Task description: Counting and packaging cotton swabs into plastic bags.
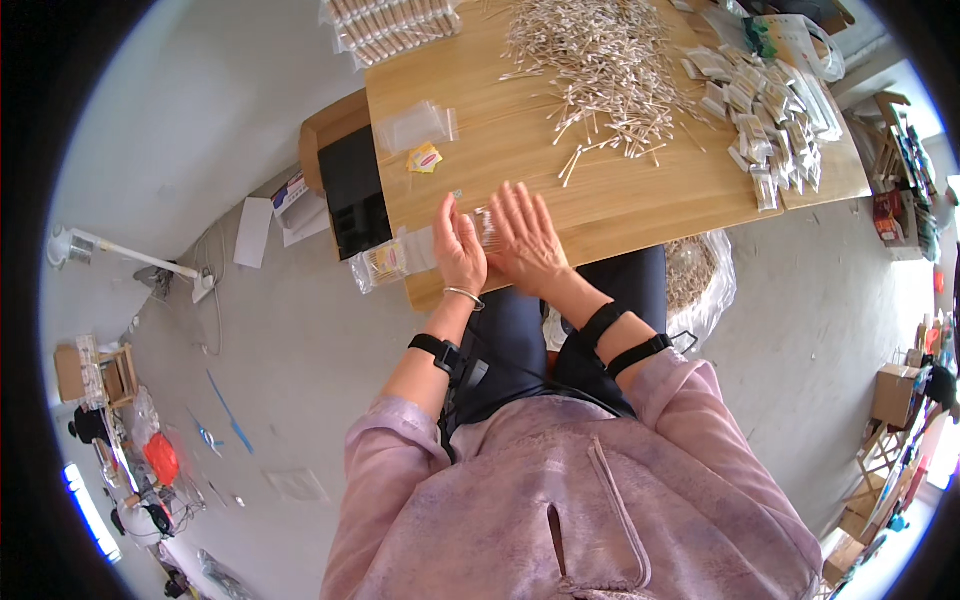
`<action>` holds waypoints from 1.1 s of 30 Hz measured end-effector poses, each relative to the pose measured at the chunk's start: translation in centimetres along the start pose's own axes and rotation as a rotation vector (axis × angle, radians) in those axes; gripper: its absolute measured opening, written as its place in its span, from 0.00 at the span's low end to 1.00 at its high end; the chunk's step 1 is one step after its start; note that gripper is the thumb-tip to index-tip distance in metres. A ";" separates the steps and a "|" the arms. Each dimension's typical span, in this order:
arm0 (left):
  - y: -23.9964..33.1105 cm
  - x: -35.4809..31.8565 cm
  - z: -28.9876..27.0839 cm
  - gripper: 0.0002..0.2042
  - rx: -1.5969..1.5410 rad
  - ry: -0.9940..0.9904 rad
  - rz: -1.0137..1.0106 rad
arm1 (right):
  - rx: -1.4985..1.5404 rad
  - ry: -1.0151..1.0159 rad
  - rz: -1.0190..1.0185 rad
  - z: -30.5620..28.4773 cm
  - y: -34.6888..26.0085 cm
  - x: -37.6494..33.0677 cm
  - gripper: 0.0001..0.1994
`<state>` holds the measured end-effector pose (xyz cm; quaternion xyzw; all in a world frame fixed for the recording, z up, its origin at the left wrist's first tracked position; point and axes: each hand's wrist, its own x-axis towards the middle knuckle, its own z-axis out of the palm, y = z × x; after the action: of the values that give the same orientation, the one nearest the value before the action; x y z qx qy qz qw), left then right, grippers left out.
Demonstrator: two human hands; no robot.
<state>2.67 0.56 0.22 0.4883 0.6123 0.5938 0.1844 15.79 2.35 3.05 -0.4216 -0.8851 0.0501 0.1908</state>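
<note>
My left hand (459, 250) is cupped on its side near the table's front edge, its fingers curved along a small bundle of cotton swabs (487, 222). White swab tips show in the gap between my hands; the rest of the bundle is hidden. Against its other side lies my right hand (527, 238), fingers stretched out and slightly apart. Beside my left hand, a clear plastic bag (385, 262) of swabs with a yellow label lies at the table's left corner. Farther up are clear bags (415, 126) and small yellow labels (424, 158).
A large heap of loose cotton swabs (610, 75) covers the table's far middle. Filled small packs (765, 115) are piled at the right, and packed rows (392, 28) stand at the far left. An open cardboard box (318, 140) adjoins the table's left edge.
</note>
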 end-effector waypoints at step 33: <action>-0.1 0.0 -0.2 0.21 -0.106 0.042 -0.042 | -0.069 -0.124 -0.094 0.9 -0.1 0.4 0.33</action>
<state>2.45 0.46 0.14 0.4525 0.5939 0.6314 0.2094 15.17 2.65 2.33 -0.3819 -0.9153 0.0366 0.1230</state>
